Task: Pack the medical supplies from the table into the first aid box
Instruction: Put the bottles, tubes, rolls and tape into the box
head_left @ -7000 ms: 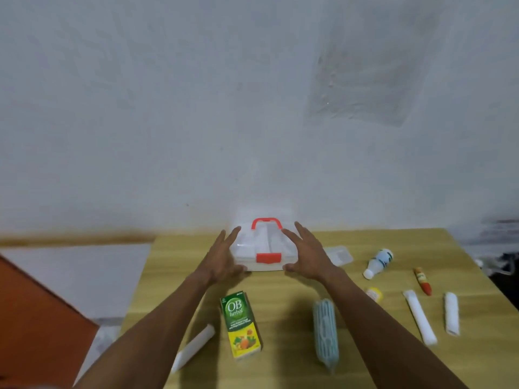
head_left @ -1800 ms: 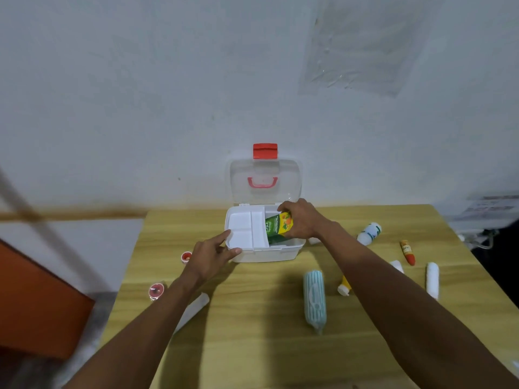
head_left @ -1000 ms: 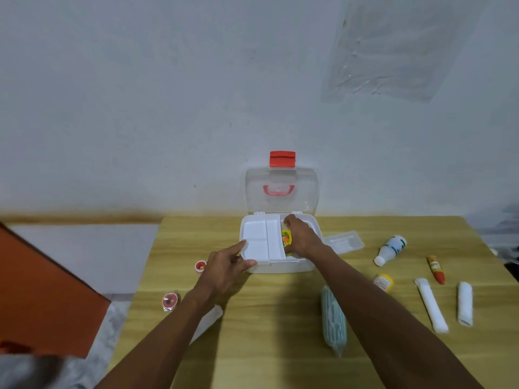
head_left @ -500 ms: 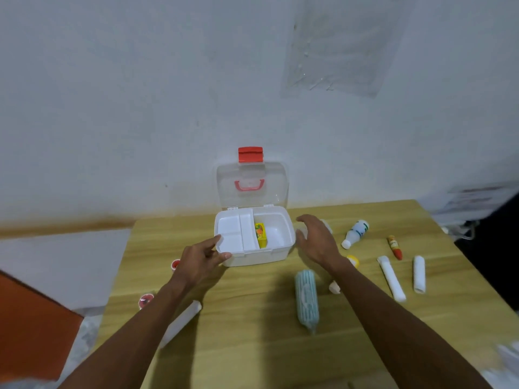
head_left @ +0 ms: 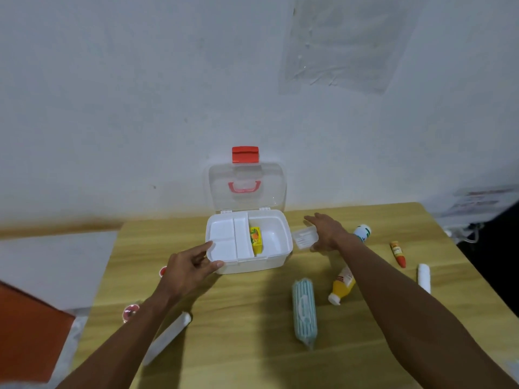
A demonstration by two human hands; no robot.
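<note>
The white first aid box (head_left: 276, 261) stands open at the back of the wooden table (head_left: 238, 346), its clear lid (head_left: 273, 178) upright. A green and yellow medicine carton (head_left: 256, 240) stands inside beside a white inner tray (head_left: 223, 241). My left hand (head_left: 189, 266) grips the box's front-left corner. My right hand (head_left: 327, 231) lies right of the box, thumb and fingers around the end of a small clear plastic case (head_left: 303, 238). Loose on the table: a teal striped pack (head_left: 304, 313), yellow bottle (head_left: 341, 287), white bottle (head_left: 364, 231), red tube (head_left: 398, 252), gauze roll (head_left: 423, 276), long white roll (head_left: 168, 336).
Two small red-lidded pots (head_left: 130, 313) (head_left: 162, 271) sit near the table's left edge. The wall rises right behind the box. An orange object (head_left: 28, 332) is on the floor at lower left, and a white device (head_left: 477, 209) sits beyond the table's right corner.
My right hand let go of the carton, now standing in the box, and moved right onto the clear plastic case. My left hand stayed on the box corner.
</note>
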